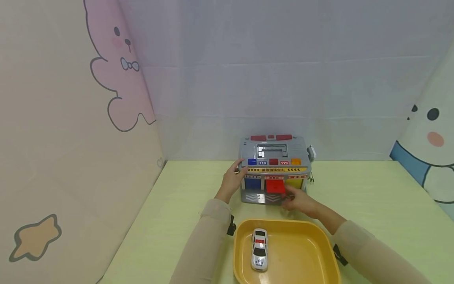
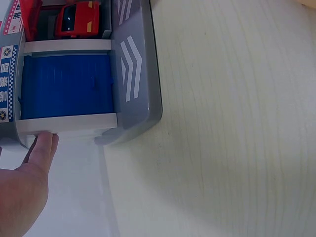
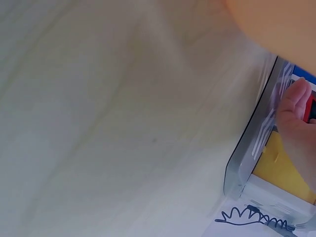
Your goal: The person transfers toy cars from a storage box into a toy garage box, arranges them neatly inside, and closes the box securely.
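Observation:
A grey toy garage (image 1: pixel 273 152) stands near the back of the table. My left hand (image 1: pixel 231 182) holds its left end at the roof corner, with a finger against the side wall in the left wrist view. The red door (image 1: pixel 275 186) of the middle bay is swung up. A red toy car (image 2: pixel 79 19) sits inside that bay, its front facing out. My right hand (image 1: pixel 300 202) is at this bay with thumb and forefinger apart, fingertips right beside the car in the right wrist view. The blue door (image 2: pixel 66 86) and yellow door (image 3: pixel 279 168) are down.
A yellow tray (image 1: pixel 320 232) lies in front of the garage, with a white toy police car (image 1: pixel 259 248) at its left. A coiled dark cord (image 3: pixel 254 215) hangs at the garage's right side. A pale curtain (image 1: pixel 198 90) closes off the back.

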### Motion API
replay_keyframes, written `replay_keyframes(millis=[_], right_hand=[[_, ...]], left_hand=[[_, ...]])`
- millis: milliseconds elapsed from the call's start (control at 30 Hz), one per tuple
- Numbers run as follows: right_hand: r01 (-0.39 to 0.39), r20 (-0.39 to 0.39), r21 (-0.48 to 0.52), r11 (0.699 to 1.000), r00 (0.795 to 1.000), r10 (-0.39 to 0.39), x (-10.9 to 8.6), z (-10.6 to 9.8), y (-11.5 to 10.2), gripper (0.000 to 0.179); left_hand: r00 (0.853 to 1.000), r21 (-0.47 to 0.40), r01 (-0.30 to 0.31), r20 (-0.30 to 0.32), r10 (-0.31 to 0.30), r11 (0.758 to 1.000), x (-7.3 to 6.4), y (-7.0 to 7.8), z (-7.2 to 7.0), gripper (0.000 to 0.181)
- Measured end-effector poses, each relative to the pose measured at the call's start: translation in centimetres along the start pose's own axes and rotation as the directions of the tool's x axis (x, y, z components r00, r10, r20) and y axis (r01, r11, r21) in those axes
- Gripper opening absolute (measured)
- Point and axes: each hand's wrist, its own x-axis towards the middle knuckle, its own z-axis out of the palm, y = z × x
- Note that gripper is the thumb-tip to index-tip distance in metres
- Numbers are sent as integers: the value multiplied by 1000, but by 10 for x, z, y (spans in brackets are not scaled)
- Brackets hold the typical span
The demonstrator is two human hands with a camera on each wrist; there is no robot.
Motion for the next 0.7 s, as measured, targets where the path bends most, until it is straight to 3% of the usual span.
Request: replay_keyframes(millis=[267,467,700], right_hand=[[-13,0,22,1000,1000,13,-3,-1,-5,77],[14,-62,-13,1000,998,-15,-5,-1,-8,64],[-14,-142,-45,999,990,8,-10,2,-17,48]], left_hand=[[1000,-7,19,7,-19,1000,0,0,0,47],[1000,-4,16,10,-16,1000,0,0,0,48],[1000,-5,8,12,-8,1000,1,-1,0,48]])
